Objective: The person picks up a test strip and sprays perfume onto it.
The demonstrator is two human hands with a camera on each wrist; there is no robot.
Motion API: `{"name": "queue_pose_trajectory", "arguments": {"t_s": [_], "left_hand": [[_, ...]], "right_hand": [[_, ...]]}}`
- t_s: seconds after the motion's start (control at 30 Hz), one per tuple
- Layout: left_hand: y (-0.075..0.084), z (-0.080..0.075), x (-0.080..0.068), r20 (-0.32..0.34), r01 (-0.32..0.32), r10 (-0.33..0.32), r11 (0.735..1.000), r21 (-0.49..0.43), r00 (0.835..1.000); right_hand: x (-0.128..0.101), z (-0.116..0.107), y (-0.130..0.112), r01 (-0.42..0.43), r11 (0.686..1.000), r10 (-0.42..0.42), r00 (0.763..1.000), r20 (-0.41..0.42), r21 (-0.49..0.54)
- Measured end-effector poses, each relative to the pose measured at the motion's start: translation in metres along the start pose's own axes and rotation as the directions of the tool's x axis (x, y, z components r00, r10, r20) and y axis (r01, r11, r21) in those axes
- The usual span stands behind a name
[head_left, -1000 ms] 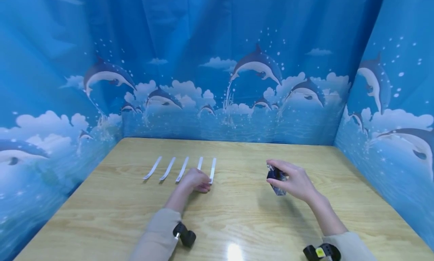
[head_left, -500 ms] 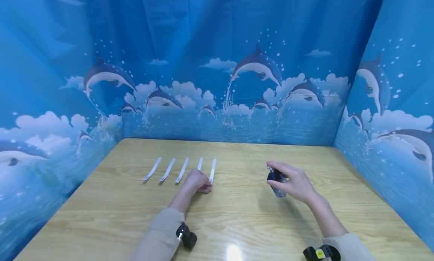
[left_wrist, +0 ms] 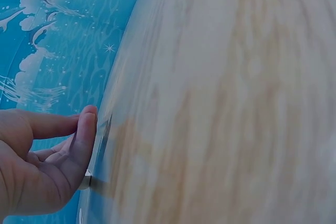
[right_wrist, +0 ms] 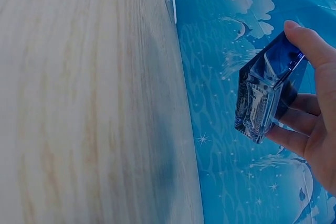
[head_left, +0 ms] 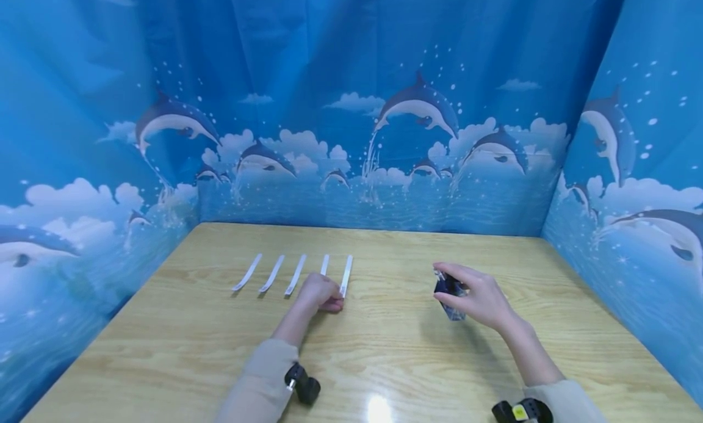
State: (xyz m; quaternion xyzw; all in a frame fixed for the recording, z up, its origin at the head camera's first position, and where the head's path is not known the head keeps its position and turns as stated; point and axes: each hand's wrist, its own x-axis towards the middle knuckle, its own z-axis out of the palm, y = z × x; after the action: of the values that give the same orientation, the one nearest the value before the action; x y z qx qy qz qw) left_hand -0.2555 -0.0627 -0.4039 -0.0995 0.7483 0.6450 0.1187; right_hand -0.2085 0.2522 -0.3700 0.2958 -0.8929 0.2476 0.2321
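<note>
Several white paper strips lie in a row on the left half of the table, their near ends curling up a little. My left hand [head_left: 321,293] is at the near end of the rightmost paper strip [head_left: 347,273], thumb and index fingertip pinched together there. In the left wrist view the left hand [left_wrist: 50,161] shows those two tips meeting. It partly covers the neighbouring strip [head_left: 324,264]. My right hand [head_left: 476,292] holds a dark blue glass perfume bottle [head_left: 451,310] above the table, tilted, thumb on one side and fingers on the other. The bottle's clear faceted base [right_wrist: 254,103] shows in the right wrist view.
The wooden table [head_left: 384,343] ends at a blue dolphin-print curtain [head_left: 307,197] at the back and on both sides. Three further strips [head_left: 271,273] lie left of the hand. A black wrist camera [head_left: 302,383] sits on the left sleeve.
The left hand and forearm have shifted slightly to the right, and the far end of the rightmost paper strip swings a little rightward. The right hand keeps the bottle nearly still.
</note>
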Motion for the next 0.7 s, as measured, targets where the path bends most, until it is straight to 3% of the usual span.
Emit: {"name": "queue_pose_trajectory", "arguments": {"t_s": [0.13, 0.47, 0.7], "left_hand": [[-0.0005, -0.0001, -0.0006, 0.012, -0.012, 0.012, 0.999, -0.045, 1.0], [0.0014, -0.001, 0.0001, 0.052, -0.055, 0.058, 0.997, -0.057, 0.997], [0.0044, -0.0012, -0.0008, 0.104, -0.092, 0.1, 0.993, -0.077, 0.99]], "right_hand": [[-0.0007, -0.0002, 0.0004, -0.004, 1.0, 0.004, 1.0, 0.002, -0.007], [-0.0018, -0.0026, -0.001, -0.058, 0.998, 0.058, 0.997, 0.043, 0.013], [-0.0021, -0.0027, 0.0004, -0.042, 0.999, 0.042, 0.999, 0.031, 0.004]]}}
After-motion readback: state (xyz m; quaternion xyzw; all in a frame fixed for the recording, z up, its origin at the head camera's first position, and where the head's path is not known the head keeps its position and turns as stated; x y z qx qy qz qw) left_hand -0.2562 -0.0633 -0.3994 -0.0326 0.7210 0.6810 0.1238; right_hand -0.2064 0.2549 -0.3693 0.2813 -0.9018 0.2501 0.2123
